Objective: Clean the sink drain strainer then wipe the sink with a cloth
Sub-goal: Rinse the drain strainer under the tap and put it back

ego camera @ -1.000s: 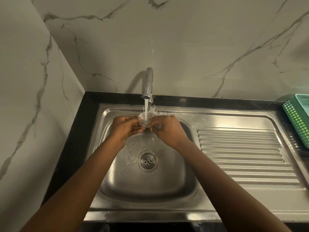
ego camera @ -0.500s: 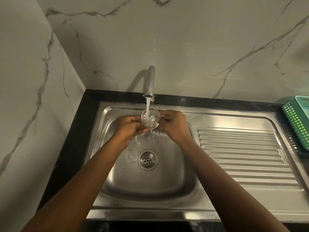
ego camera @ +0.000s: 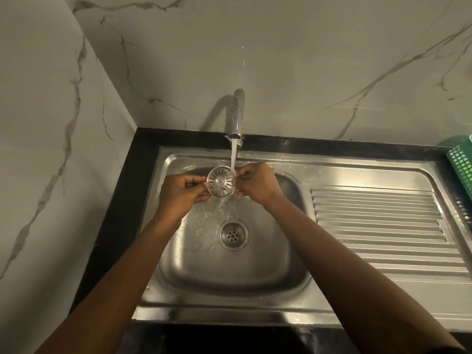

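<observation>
Steel rim is what the fingers (ego camera: 202,185) clamp on: the left hand (ego camera: 182,191) and the right hand (ego camera: 258,183) each pinch one side of the round slotted steel drain strainer (ego camera: 221,182). It is held in the air near the back edge of the stainless sink basin (ego camera: 229,274), face tilted toward the camera. Half a second ago the water stream (ego camera: 233,159) from the grey metal tap (ego camera: 237,116) struck the strainer's middle. Now it falls on the right edge, beside the right fingertips, and runs off toward the open drain hole (ego camera: 233,235) at the basin's centre. The rinse seems to be working across the slots, so cleaning is under way; no cloth shows, and wiping is not yet begun.
</observation>
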`<action>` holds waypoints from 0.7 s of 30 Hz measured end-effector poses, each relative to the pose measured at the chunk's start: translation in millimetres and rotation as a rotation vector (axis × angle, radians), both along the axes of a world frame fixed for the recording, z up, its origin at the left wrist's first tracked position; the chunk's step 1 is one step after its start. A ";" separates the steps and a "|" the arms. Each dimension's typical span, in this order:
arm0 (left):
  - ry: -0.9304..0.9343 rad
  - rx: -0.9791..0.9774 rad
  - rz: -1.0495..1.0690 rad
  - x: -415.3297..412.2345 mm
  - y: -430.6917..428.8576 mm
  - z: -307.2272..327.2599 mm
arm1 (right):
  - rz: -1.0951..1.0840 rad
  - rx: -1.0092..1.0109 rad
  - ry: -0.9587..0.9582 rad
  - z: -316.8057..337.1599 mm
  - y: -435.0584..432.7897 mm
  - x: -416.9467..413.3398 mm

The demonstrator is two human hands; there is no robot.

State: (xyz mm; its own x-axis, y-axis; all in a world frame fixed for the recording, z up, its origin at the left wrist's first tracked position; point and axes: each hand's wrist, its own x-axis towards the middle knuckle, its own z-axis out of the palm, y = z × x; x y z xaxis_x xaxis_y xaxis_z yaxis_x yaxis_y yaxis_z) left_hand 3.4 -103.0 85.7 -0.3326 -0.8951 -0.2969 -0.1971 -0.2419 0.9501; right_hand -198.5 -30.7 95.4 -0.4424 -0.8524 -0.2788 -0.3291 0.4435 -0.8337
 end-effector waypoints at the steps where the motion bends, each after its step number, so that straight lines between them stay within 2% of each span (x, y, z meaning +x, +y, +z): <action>1: -0.015 0.003 -0.015 -0.6 1.8 -2.7 | 0.012 0.001 0.051 -0.3 4.4 -1.4; 9: -0.119 0.098 -0.165 -13.8 24.6 -35.0 | 0.145 0.009 0.471 -5.8 40.6 -6.7; 12: -0.155 0.086 -0.219 -19.0 28.6 -42.4 | 0.143 0.014 0.510 -12.1 49.1 -12.3; 15: -0.193 0.088 -0.240 -22.4 28.6 -50.4 | 0.107 0.076 0.422 -25.6 54.4 -16.5; 21: -0.311 0.162 -0.239 -21.1 28.5 -93.1 | -0.119 0.289 -0.050 -77.3 64.8 -9.5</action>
